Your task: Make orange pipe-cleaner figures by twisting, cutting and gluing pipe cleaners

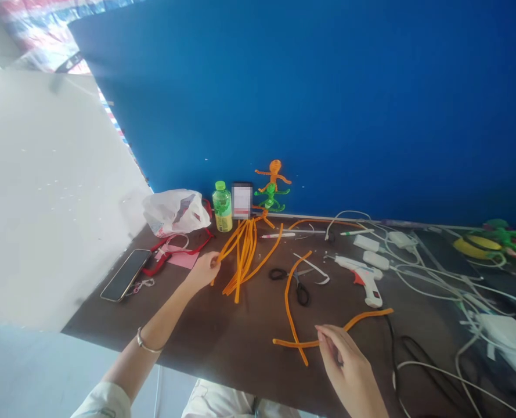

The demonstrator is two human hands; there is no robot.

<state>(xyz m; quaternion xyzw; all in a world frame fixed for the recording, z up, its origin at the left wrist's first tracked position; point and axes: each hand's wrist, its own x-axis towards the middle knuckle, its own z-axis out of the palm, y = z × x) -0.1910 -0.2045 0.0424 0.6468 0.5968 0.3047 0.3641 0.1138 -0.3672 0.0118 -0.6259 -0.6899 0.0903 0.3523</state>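
My left hand reaches out over the dark brown table and pinches an orange pipe cleaner at the left edge of a bundle of orange pipe cleaners. My right hand is near the front edge, fingers closed on a bent orange pipe cleaner that crosses another long orange one. Black-handled scissors lie between the two hands.
A white glue gun, white chargers and tangled cables fill the right side. A phone, a plastic bag, a green bottle and orange and green pipe-cleaner figures stand by the blue wall.
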